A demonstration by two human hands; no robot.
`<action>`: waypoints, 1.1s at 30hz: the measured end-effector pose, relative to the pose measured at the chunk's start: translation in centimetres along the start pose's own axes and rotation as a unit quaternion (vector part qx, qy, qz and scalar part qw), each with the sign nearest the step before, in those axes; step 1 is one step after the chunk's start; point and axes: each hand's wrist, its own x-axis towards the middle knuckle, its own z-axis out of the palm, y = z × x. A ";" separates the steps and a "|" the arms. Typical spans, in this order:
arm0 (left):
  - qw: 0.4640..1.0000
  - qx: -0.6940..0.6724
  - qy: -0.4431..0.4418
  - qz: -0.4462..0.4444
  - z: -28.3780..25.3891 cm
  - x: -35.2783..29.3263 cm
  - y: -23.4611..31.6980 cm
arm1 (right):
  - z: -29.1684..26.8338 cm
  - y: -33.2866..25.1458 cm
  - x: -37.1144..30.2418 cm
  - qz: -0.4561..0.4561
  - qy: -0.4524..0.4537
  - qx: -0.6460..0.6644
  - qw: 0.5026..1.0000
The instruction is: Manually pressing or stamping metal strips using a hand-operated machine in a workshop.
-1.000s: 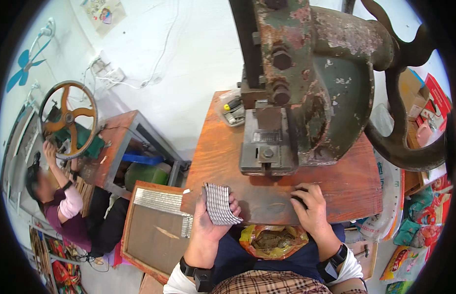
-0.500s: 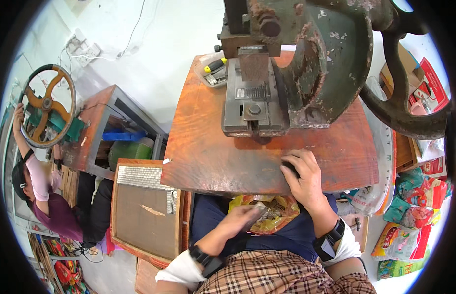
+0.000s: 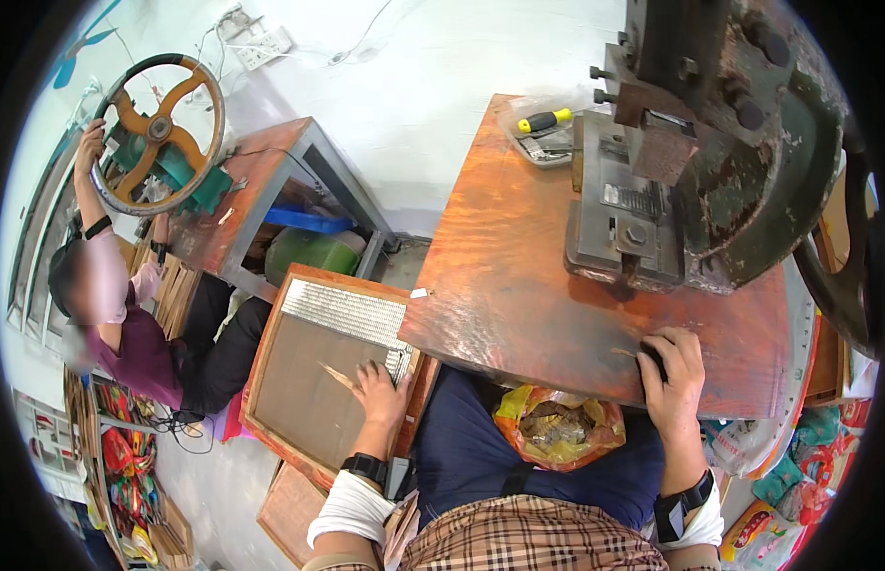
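Note:
My left hand (image 3: pixel 379 392) is over the wooden-framed tray (image 3: pixel 314 381), its fingers spread at the end of a short row of small silver metal pieces (image 3: pixel 397 362). Longer rows of similar pieces (image 3: pixel 343 311) fill the tray's upper side. On the front of the wooden table rests my right hand (image 3: pixel 673 376), fingers loosely bent, thumb apart, with nothing visible in it. A yellow and red plastic bag (image 3: pixel 608 437) sits open on my lap with small metal bits inside. Behind my right hand stands a hand press (image 3: pixel 747 181) with a metal die block (image 3: pixel 625 233).
A clear plastic box (image 3: pixel 547 160) with a yellow and black handled tool (image 3: pixel 544 121) stands at the table's back. On the left, a co-worker (image 3: pixel 128 333) grips a large handwheel (image 3: pixel 159 128). Colourful bags (image 3: pixel 814 466) lie at the right.
My left hand has moved from the bag on my lap to the tray at the left. The view has turned left; my right hand stays on the table.

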 end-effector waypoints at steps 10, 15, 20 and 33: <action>0.962 -0.263 -0.054 0.042 -1.3 3.5 -1.8 | 0.3 -0.2 0.3 0.005 -0.012 -0.019 1.000; 0.981 -0.180 -0.012 0.068 -1.6 2.4 -0.4 | 0.6 -0.2 0.4 0.011 -0.008 -0.027 1.000; 0.993 -0.078 -0.019 0.085 -2.6 2.6 -0.6 | 0.7 -0.4 0.4 0.002 -0.013 -0.032 0.999; 0.939 -0.342 0.035 0.013 -10.1 0.0 -0.4 | 0.3 -0.6 0.3 -0.007 0.000 -0.025 1.000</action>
